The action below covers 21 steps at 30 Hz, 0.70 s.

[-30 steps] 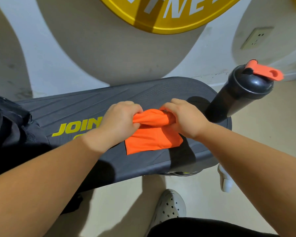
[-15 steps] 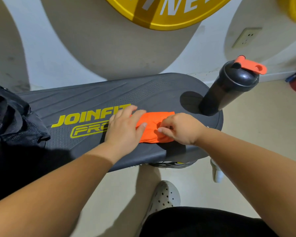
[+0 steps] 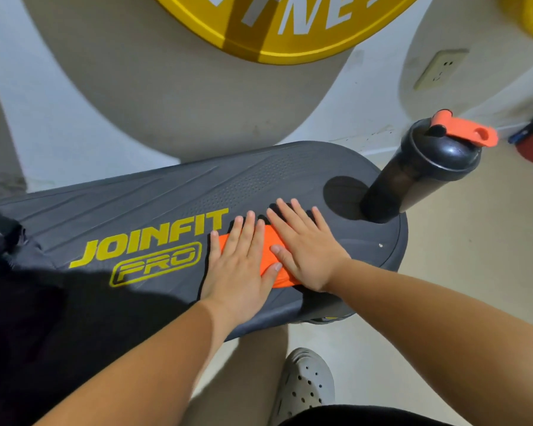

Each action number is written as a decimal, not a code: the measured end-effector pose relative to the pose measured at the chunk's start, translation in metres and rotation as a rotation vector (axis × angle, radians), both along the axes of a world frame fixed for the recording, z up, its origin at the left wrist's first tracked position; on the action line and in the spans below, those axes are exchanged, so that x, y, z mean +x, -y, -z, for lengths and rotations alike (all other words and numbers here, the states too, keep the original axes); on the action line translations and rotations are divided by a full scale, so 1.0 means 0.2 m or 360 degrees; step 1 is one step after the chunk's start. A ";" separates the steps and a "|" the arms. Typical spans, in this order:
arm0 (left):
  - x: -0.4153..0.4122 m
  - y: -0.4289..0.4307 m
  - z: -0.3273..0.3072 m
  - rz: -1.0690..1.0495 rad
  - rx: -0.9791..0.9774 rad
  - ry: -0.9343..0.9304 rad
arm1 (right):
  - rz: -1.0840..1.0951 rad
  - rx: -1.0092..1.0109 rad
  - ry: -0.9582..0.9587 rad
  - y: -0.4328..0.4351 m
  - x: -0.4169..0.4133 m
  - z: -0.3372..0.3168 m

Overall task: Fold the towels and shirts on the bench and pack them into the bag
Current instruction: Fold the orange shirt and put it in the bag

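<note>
The dark grey bench [image 3: 259, 186], lettered JOINFIT PRO in yellow, runs from the left edge of the view to a rounded right end. A black bag [image 3: 10, 272] sits at its left end, partly out of view. A black shaker bottle [image 3: 413, 176] with an orange flip cap stands upright at the right end. The left hand [image 3: 237, 269] and right hand [image 3: 305, 250] lie side by side near the front edge, right of the lettering. Their fingers [image 3: 248, 229] are straight and spread, pressing flat and gripping nothing. Beneath both palms lies a small folded orange cloth [image 3: 285, 278], mostly covered, flat on the bench.
</note>
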<state>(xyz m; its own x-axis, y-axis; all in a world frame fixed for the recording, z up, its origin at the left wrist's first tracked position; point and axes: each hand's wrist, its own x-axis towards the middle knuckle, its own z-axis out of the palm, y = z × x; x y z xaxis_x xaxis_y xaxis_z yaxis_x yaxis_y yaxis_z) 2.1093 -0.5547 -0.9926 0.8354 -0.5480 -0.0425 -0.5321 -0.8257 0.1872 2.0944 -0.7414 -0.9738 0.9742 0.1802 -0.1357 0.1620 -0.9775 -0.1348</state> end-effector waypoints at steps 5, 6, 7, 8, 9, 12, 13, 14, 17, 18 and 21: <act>0.01 0.00 -0.01 0.0005 -0.0052 -0.0038 | 0.0007 0.0101 0.0014 0.00 0.00 0.00; 0.01 -0.01 -0.02 0.0012 -0.0075 -0.0033 | 0.0017 0.0118 0.0012 0.00 0.00 0.00; 0.02 -0.01 -0.02 0.0017 -0.0107 -0.0028 | 0.0028 0.0135 0.0012 0.00 0.00 0.00; 0.02 -0.02 -0.03 0.0015 -0.0156 -0.0019 | 0.0037 0.0148 0.0013 0.00 0.00 0.00; 0.03 -0.03 -0.04 0.0000 -0.0219 -0.0013 | 0.0032 0.0152 0.0025 0.00 0.00 -0.01; 0.09 -0.09 -0.08 -0.0098 -0.0390 -0.0035 | -0.0112 0.0110 0.0103 0.03 0.01 -0.03; 0.11 -0.11 -0.10 -0.0094 -0.0419 -0.0066 | -0.0174 0.0125 0.0116 0.04 0.00 -0.03; 0.13 -0.14 -0.12 -0.0057 -0.0430 -0.0116 | -0.0221 0.0151 0.0110 0.05 0.00 -0.04; 0.13 -0.19 -0.18 0.0071 -0.0461 -0.0319 | -0.0274 0.0186 0.0043 0.07 -0.03 -0.09; 0.12 -0.20 -0.19 0.0051 -0.0524 -0.0372 | -0.0246 0.0187 0.0010 0.06 -0.03 -0.11; 0.06 -0.21 -0.26 -0.0209 -0.0848 -0.0592 | -0.0007 0.0471 -0.0164 0.01 -0.01 -0.20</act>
